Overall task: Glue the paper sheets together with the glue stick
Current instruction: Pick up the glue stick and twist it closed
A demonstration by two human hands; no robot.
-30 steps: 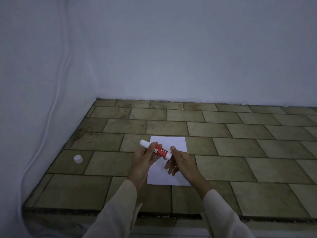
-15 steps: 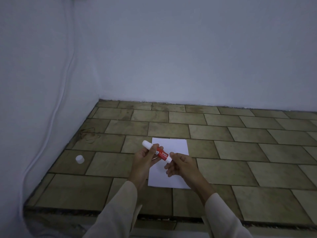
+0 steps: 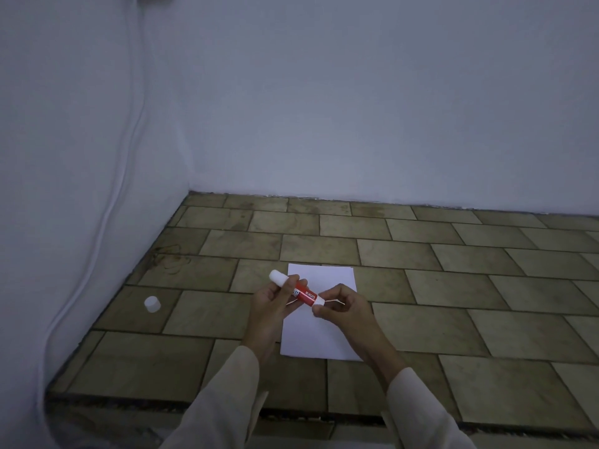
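A red and white glue stick [image 3: 299,291] is held level above a white paper sheet [image 3: 319,338] that lies flat on the tiled surface. My left hand [image 3: 270,303] grips the stick's red body, its white glue end pointing up and to the left. My right hand [image 3: 343,307] pinches the white base at the stick's lower right end with thumb and fingers. Both hands hide the middle of the sheet. I cannot tell whether there is more than one sheet in the stack.
A small white cap [image 3: 152,303] sits on the tiles to the left of my hands. A white cable [image 3: 107,218] runs down the left wall. Walls close the surface at the left and back; its front edge [image 3: 227,413] drops off near my sleeves.
The view has tilted so the hands sit slightly lower in the frame. Both hands keep the same hold on the glue stick, with the right fingers shifted a little on its base.
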